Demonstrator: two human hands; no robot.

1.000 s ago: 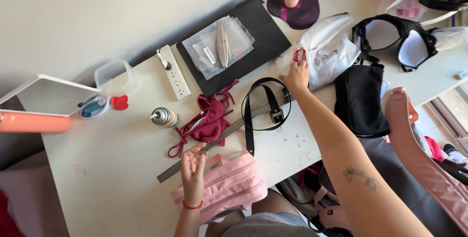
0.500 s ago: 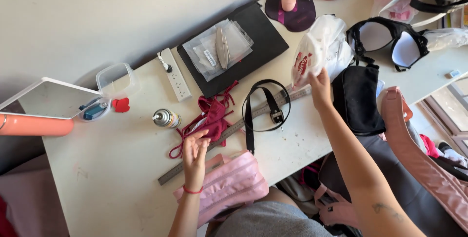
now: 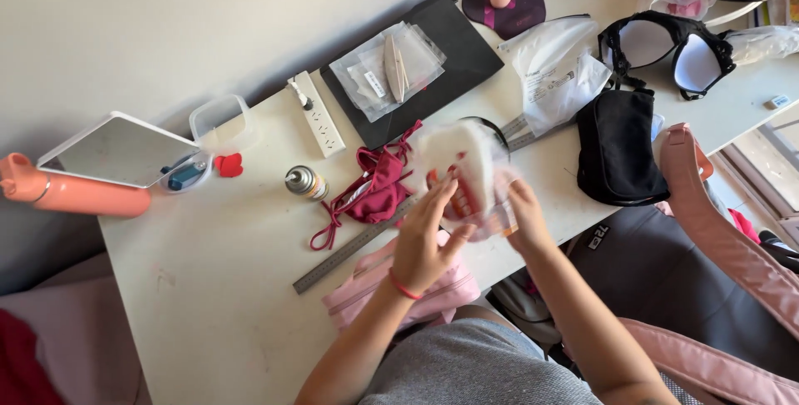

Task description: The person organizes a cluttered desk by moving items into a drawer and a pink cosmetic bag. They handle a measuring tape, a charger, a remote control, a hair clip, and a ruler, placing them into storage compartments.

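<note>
Holding clear plastic bag (image 3: pixel 466 173) w/ both hands, above front edge of white table (image 3: pixel 208 280).

Left hand (image 3: pixel 426 240) gripping bag from left side, fingers up on plastic; right hand (image 3: pixel 524 218) clenched on bag's lower right corner. Bag crumpled, w/ red print, raised over table, hiding middle of steel ruler (image 3: pixel 349 248). Just left of bag: dark red strappy garment (image 3: pixel 372 193), touching ruler. Under wrists, at table edge: pink bag (image 3: pixel 376 293). Further left: small spray can (image 3: pixel 305 182), power strip (image 3: pixel 315 114). Behind: black folder (image 3: pixel 449 55) w/ clear packets on top. To right: black pouch (image 3: pixel 620 147), white plastic package (image 3: pixel 556 68).
</note>
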